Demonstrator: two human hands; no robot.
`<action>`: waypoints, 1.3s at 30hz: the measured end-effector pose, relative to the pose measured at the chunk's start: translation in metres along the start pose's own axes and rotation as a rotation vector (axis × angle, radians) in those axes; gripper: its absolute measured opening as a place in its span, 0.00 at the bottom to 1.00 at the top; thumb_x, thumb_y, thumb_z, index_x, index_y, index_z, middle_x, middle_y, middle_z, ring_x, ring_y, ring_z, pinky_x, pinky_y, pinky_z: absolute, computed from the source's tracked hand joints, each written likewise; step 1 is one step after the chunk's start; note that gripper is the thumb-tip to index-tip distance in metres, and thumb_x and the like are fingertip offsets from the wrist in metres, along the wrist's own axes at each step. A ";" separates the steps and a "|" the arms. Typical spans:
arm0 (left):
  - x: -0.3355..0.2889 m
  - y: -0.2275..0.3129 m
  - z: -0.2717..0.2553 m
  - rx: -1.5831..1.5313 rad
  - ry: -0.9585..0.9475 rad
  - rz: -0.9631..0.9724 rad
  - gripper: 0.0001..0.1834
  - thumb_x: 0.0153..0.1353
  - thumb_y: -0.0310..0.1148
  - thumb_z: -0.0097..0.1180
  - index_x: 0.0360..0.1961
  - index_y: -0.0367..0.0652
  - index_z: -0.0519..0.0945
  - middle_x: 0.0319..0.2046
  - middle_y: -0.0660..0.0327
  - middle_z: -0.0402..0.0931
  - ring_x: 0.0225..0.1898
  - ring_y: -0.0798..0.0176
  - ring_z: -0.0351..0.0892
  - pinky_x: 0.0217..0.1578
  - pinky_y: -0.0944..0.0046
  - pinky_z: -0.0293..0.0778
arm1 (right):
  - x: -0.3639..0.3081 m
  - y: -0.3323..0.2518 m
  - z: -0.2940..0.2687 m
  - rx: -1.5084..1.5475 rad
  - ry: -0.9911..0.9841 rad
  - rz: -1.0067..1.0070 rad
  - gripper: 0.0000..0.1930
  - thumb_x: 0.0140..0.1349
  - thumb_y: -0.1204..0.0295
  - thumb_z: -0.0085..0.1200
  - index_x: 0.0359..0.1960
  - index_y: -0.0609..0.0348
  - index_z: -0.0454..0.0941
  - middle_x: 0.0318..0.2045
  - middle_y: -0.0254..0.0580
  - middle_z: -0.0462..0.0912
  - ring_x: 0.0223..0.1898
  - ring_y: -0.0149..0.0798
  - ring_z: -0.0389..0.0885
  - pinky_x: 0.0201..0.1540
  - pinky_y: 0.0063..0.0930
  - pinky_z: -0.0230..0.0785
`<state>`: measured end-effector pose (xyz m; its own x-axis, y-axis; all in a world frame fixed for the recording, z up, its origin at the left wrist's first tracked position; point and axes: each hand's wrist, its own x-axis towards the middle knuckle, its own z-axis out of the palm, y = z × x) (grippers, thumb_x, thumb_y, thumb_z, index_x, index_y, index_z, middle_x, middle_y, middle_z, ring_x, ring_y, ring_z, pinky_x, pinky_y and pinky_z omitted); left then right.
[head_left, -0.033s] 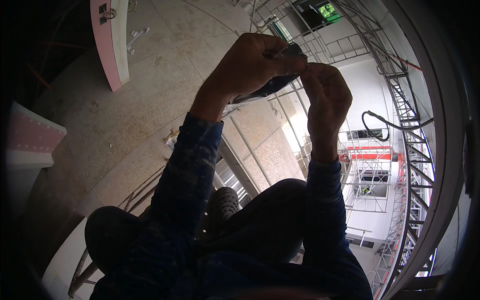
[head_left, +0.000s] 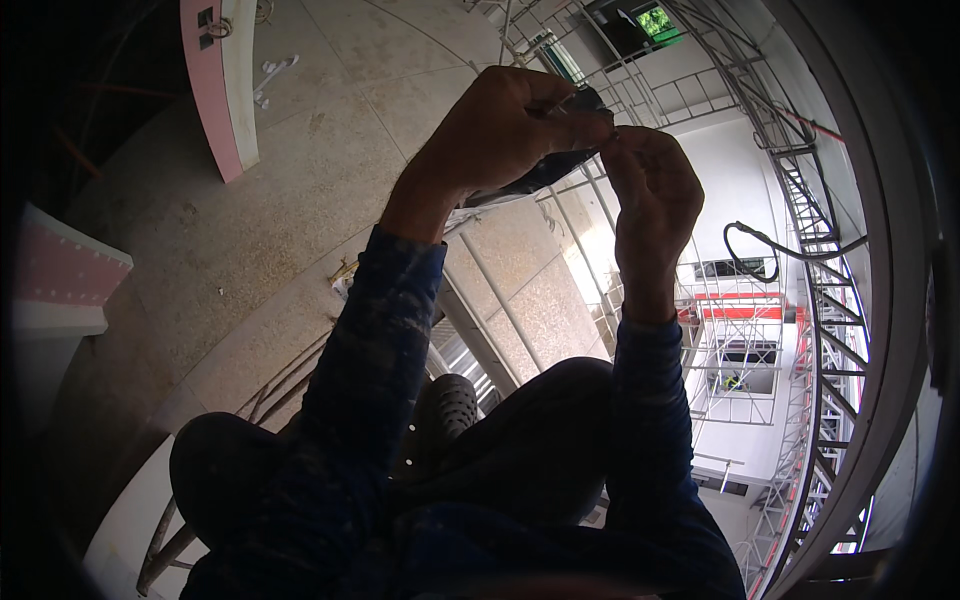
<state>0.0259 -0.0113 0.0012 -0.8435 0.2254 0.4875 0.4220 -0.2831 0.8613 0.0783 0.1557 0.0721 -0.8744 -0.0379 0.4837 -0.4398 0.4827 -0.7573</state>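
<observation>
Showing no clear change, so apparently no progress in the work — still gripping the dark glossy thing [head_left: 560,168] in left hand [head_left: 508,128], raised above the floor [head_left: 310,190], with right hand [head_left: 660,188] closed in a pinch at its right end — on what, impossible to tell.

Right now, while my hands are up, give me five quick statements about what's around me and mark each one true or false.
1. Your left-hand grip is on a dark, shiny, thin-looking item. True.
2. Your right-hand grip is far from the left one. False: their fingertips are close together.
3. Your sleeves are bright yellow. False: the long fabric sleeves are dark blue.
4. A dark looped cable or hose is to the right of both hands. True.
5. The tall pink-and-white panel is at lower right. False: that panel is at upper left.
</observation>
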 end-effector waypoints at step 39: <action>0.010 0.008 -0.007 -0.091 -0.206 -0.126 0.15 0.70 0.39 0.63 0.45 0.35 0.82 0.35 0.53 0.86 0.34 0.60 0.90 0.33 0.59 0.87 | 0.012 -0.001 -0.012 -0.314 -0.127 -0.114 0.06 0.60 0.75 0.63 0.34 0.66 0.86 0.32 0.42 0.89 0.34 0.31 0.86 0.45 0.27 0.78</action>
<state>0.0187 -0.0180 0.0113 -0.7979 0.4471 0.4042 0.2786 -0.3211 0.9051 0.0711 0.1648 0.0840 -0.8506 -0.2057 0.4839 -0.4688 0.7134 -0.5208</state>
